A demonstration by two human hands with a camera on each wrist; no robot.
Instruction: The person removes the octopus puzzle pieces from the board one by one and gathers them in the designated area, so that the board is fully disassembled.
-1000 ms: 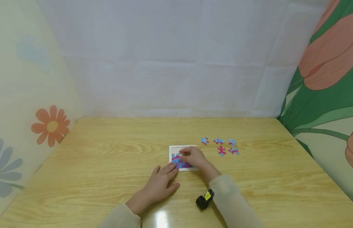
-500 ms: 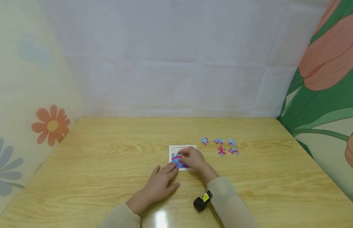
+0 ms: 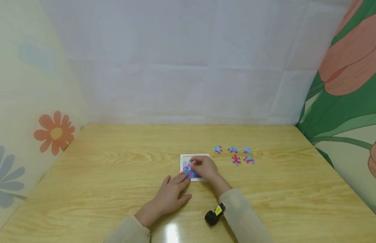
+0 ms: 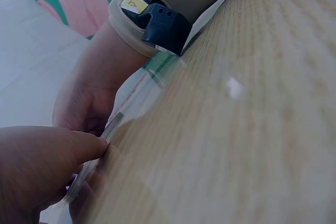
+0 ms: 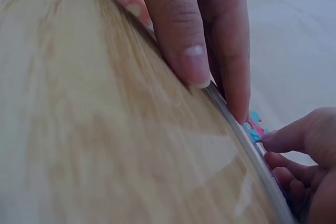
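A small white puzzle tray point(image 3: 181, 165), partly filled with blue, pink and purple jigsaw pieces point(image 3: 189, 171), lies on the table in the head view. My left hand point(image 3: 171, 197) reaches to its lower left edge, fingers extended and fingertips on the frame and pieces. Over the tray's right side is my right hand point(image 3: 206, 167), its thumb and fingertips together on a jigsaw piece that the fingers mostly hide. In the right wrist view the right hand point(image 5: 310, 156) has blue and pink pieces point(image 5: 255, 125) at its fingertips, beside the left hand's fingers point(image 5: 231, 51).
Several loose jigsaw pieces, among them a pink one point(image 3: 236, 160), lie right of the tray on the wooden table point(image 3: 115, 175). A black wrist camera point(image 3: 213, 216) is strapped at the right cuff. Behind the table hangs a white cloth point(image 3: 181, 84).
The right hand and forearm shift slightly left, fingers still working over the tray. The left hand stays in place, and the loose pieces lie as before.
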